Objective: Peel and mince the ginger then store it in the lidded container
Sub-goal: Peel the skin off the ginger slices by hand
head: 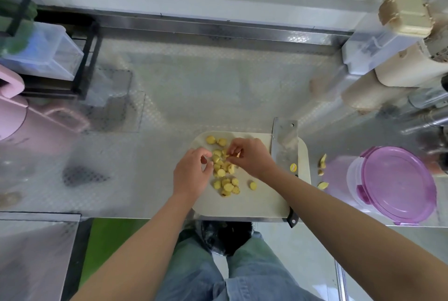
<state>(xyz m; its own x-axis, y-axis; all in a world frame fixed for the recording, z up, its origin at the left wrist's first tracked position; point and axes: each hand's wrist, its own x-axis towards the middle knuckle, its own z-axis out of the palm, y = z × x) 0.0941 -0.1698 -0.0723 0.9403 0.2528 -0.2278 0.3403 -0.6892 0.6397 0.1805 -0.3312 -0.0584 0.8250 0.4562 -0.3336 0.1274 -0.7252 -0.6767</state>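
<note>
Several yellow ginger slices [225,177] lie scattered on a pale cutting board [242,203] at the counter's front edge. My right hand [249,155] pinches a few slices at the top of the pile. My left hand [191,174] hovers at the pile's left side with curled fingers, thumb and forefinger close to a slice; whether it holds one is unclear. A cleaver [284,145] lies flat along the board's right edge, its black handle [292,219] sticking out over the counter edge. A clear container with a purple lid [397,184] stands to the right, lid on.
Ginger peel scraps [322,169] lie on the steel counter between board and container. Beige jars and a clear box [388,41] stand at the back right, a pink appliance [14,116] and a black rack with clear bins [48,53] at the left.
</note>
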